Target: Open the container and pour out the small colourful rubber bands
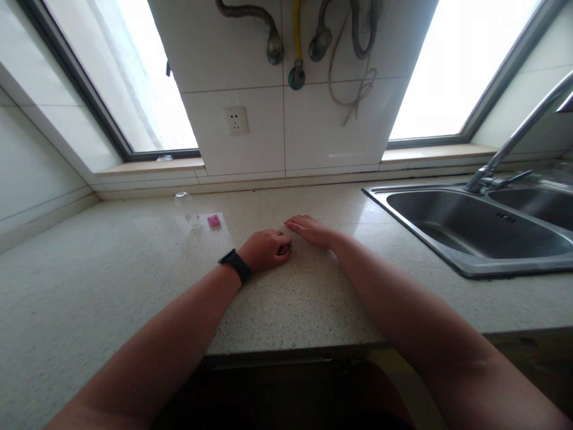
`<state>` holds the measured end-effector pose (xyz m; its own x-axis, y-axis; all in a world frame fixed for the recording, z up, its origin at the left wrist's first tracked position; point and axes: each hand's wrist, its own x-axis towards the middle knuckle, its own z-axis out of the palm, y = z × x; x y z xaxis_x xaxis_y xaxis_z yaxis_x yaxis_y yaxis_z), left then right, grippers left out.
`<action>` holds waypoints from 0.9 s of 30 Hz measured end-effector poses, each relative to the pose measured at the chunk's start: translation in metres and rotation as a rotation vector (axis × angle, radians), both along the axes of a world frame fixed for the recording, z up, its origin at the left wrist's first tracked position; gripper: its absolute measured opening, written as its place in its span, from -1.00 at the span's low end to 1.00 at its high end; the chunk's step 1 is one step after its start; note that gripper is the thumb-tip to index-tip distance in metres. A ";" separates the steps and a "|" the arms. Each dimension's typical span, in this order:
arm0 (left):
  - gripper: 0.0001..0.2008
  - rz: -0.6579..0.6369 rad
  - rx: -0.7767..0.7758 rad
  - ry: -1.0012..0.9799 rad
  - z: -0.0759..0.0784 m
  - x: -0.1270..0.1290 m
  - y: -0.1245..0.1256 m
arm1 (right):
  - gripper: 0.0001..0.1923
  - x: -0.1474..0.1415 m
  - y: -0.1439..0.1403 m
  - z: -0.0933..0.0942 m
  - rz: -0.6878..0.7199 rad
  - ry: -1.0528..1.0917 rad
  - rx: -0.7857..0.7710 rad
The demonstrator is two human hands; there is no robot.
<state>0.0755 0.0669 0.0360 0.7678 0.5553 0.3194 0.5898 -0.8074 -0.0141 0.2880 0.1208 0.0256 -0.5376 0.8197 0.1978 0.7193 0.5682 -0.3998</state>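
1. The left hand point(265, 249) rests on the counter point(89, 298) with its fingers curled together over a small dark item point(285, 248). Only a multicoloured edge of that item shows at the fingertips, so its identity cannot be told. A black wristband point(236, 264) sits on this wrist.

2. The right hand point(308, 230) lies flat, fingers together and extended, palm down. It holds nothing. Its fingertips lie just beside the left hand's knuckles; contact with the item cannot be confirmed.

3. The small item lies on the counter between the two hands, mostly under the left fingers, well away from the counter's front edge.

4. Judgement on the step in hand: the left hand appears to be gathering or pinching the item off the surface. A clean pick calls for the fingertips to close low against the counter, with the right hand steadying the spot rather than crowding it.

5. Risk noted: the item is small and could slip or scatter on the smooth surface if pressed sideways. A lift straight up is advised.

6. Surroundings: a clear glass point(185, 206) lies behind and left of the hands, near a small pink object point(213, 220) on a pale sheet point(219, 230). The sink point(447, 251) with its tap point(514, 143) stands to the right, well apart from the hands.
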 end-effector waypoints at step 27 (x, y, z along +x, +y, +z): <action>-0.69 0.270 -0.511 -0.822 0.008 -0.025 0.018 | -0.39 0.000 -0.004 0.007 0.003 -0.029 -0.042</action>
